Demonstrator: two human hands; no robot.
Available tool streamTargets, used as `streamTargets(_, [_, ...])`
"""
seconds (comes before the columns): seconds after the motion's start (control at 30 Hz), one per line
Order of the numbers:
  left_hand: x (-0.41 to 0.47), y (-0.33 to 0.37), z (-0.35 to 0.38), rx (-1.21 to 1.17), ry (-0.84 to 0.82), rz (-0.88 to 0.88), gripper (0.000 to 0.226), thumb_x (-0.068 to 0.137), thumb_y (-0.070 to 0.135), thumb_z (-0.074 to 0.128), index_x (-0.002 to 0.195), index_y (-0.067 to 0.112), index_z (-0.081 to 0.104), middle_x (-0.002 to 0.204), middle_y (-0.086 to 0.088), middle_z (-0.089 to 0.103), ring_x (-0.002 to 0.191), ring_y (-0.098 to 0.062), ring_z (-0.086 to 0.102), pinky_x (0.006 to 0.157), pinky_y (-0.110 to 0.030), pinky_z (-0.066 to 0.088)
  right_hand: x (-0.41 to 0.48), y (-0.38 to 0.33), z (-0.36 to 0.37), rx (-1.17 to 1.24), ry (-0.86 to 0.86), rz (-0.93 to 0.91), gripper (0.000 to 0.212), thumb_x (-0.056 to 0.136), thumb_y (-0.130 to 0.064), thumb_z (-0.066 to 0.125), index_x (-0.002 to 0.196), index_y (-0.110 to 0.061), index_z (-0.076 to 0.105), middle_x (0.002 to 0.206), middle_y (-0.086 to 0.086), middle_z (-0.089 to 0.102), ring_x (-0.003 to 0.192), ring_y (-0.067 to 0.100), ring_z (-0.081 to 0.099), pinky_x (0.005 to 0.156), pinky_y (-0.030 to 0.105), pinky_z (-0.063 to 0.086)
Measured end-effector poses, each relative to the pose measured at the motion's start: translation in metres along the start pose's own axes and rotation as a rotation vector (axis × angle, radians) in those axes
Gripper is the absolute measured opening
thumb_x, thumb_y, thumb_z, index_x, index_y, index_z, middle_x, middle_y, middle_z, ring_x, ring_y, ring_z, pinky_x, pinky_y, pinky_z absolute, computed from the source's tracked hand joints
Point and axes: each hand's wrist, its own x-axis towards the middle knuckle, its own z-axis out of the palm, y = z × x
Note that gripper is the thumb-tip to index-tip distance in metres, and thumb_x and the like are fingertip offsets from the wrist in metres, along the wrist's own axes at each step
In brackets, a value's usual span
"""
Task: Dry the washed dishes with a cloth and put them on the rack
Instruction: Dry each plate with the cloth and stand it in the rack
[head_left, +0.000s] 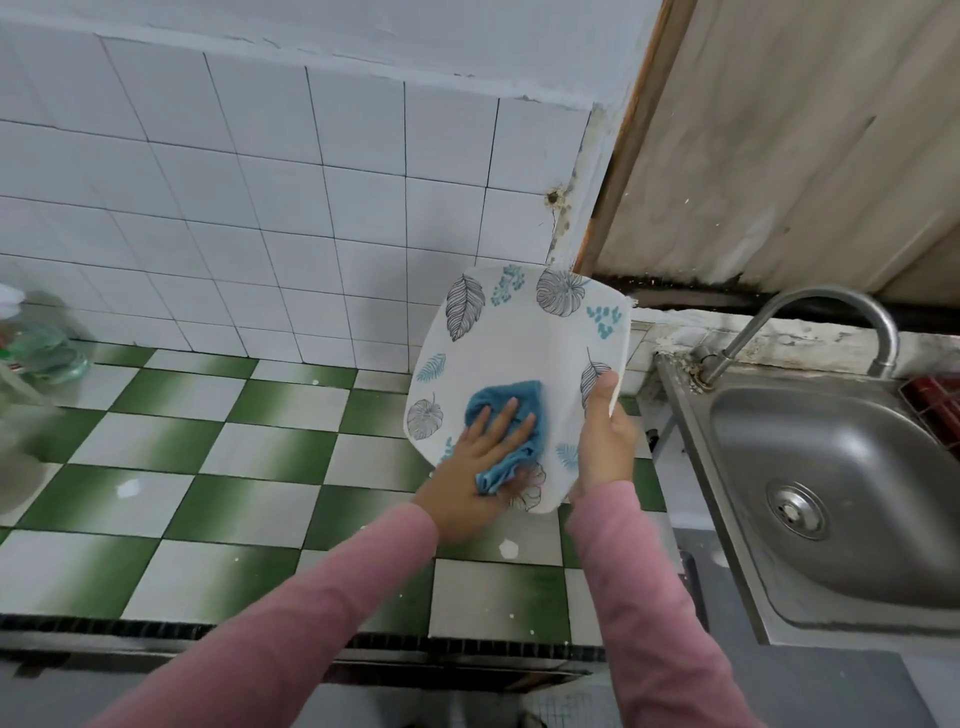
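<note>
The left hand (480, 457) and the blue cloth (511, 431) it presses cover part of the leaf-print plate (519, 358), hiding its lower centre and part of one leaf motif. The right hand (605, 436) hides the plate's right rim; its fingers behind the plate cannot be seen. Far left of the plate, a clear plastic bottle (36, 343) is blurred and cut by the picture's edge. Right of the plate, the steel sink (810, 467) runs off the edge, and a red object (935, 400) behind it is mostly cut off, unidentifiable.
</note>
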Motion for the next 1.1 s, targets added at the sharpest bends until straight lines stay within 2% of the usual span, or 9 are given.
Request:
streamTargets(0.2, [0.020, -0.017, -0.035, -0.112, 0.072, -0.265, 0.060, 0.105, 0.022, 0.040, 0.149, 0.035, 0.002, 0.160, 0.013, -0.005, 0.148, -0.013, -0.012, 0.124, -0.041, 0.001, -0.008, -0.006, -0.011, -0.031, 0.013, -0.029, 0.029, 0.098, -0.049, 0.052, 0.090, -0.025, 0.066, 0.090, 0.000, 0.073, 0.085, 0.021, 0.071, 0.074, 0.032, 0.057])
streamTargets(0.27, [0.031, -0.004, -0.040, -0.229, 0.031, -0.355, 0.047, 0.106, 0.028, 0.038, 0.152, 0.022, 0.030, 0.157, -0.010, 0.033, 0.146, -0.028, 0.027, 0.119, -0.043, 0.025, -0.003, -0.013, -0.017, -0.079, 0.045, -0.087, 0.014, 0.099, -0.038, 0.056, 0.098, -0.027, 0.065, 0.098, -0.001, 0.071, 0.095, 0.025, 0.069, 0.080, 0.036, 0.057])
streamTargets(0.33, [0.039, 0.012, -0.043, -0.392, 0.018, -0.519, 0.035, 0.103, 0.044, 0.039, 0.118, 0.018, 0.058, 0.105, -0.018, 0.063, 0.098, -0.034, 0.060, 0.086, -0.037, 0.048, 0.002, -0.021, -0.028, -0.161, 0.076, -0.158, 0.018, 0.098, -0.032, 0.057, 0.115, -0.028, 0.063, 0.107, -0.003, 0.068, 0.105, 0.025, 0.065, 0.094, 0.043, 0.054])
streamTargets(0.37, [0.043, 0.017, -0.044, -0.486, 0.028, -0.582, 0.037, 0.100, 0.053, 0.041, 0.108, 0.021, 0.057, 0.093, -0.012, 0.062, 0.085, -0.029, 0.059, 0.079, -0.034, 0.049, 0.003, -0.026, -0.035, -0.200, 0.089, -0.187, 0.024, 0.098, -0.030, 0.056, 0.121, -0.027, 0.062, 0.106, -0.006, 0.067, 0.105, 0.022, 0.063, 0.096, 0.043, 0.052])
streamTargets(0.5, [0.062, 0.036, -0.035, -0.735, 0.076, -0.706, 0.057, 0.087, 0.071, 0.048, 0.119, 0.023, 0.052, 0.109, -0.014, 0.063, 0.095, -0.032, 0.062, 0.085, -0.043, 0.053, -0.003, -0.043, -0.070, -0.335, 0.120, -0.325, 0.019, 0.101, -0.022, 0.052, 0.115, -0.027, 0.064, 0.090, -0.011, 0.062, 0.088, 0.013, 0.055, 0.079, 0.025, 0.042])
streamTargets(0.73, [0.104, 0.125, 0.005, -0.822, 0.031, -0.646, 0.035, 0.097, 0.052, 0.049, 0.108, 0.020, 0.055, 0.097, -0.009, 0.060, 0.084, -0.023, 0.059, 0.068, -0.031, 0.051, -0.009, -0.075, -0.164, -0.465, 0.237, -0.452, 0.025, 0.102, -0.023, 0.051, 0.122, -0.019, 0.065, 0.093, -0.002, 0.062, 0.090, 0.020, 0.055, 0.074, 0.021, 0.036])
streamTargets(0.8, [0.120, 0.161, 0.027, -0.819, 0.005, -0.573, 0.045, 0.094, 0.057, 0.052, 0.119, 0.019, 0.055, 0.106, -0.011, 0.063, 0.092, -0.027, 0.062, 0.074, -0.037, 0.055, -0.015, -0.086, -0.203, -0.495, 0.280, -0.487, 0.026, 0.102, -0.025, 0.050, 0.123, -0.021, 0.065, 0.094, -0.001, 0.062, 0.092, 0.022, 0.056, 0.076, 0.025, 0.038])
streamTargets(0.93, [0.144, 0.246, 0.082, -0.792, -0.045, -0.512, 0.045, 0.093, 0.059, 0.053, 0.109, 0.017, 0.058, 0.108, -0.014, 0.065, 0.102, -0.034, 0.064, 0.093, -0.047, 0.052, -0.031, -0.105, -0.293, -0.457, 0.401, -0.498, 0.027, 0.102, -0.026, 0.051, 0.125, -0.025, 0.064, 0.097, -0.001, 0.064, 0.098, 0.023, 0.059, 0.087, 0.032, 0.046])
streamTargets(1.1, [0.166, 0.347, 0.163, -0.837, -0.205, -0.360, 0.031, 0.098, 0.052, 0.048, 0.103, 0.025, 0.062, 0.110, -0.014, 0.069, 0.100, -0.033, 0.067, 0.093, -0.052, 0.053, -0.056, -0.118, -0.414, -0.406, 0.610, -0.577, 0.030, 0.101, -0.021, 0.054, 0.129, -0.026, 0.064, 0.097, -0.008, 0.067, 0.088, 0.005, 0.057, 0.076, 0.012, 0.039])
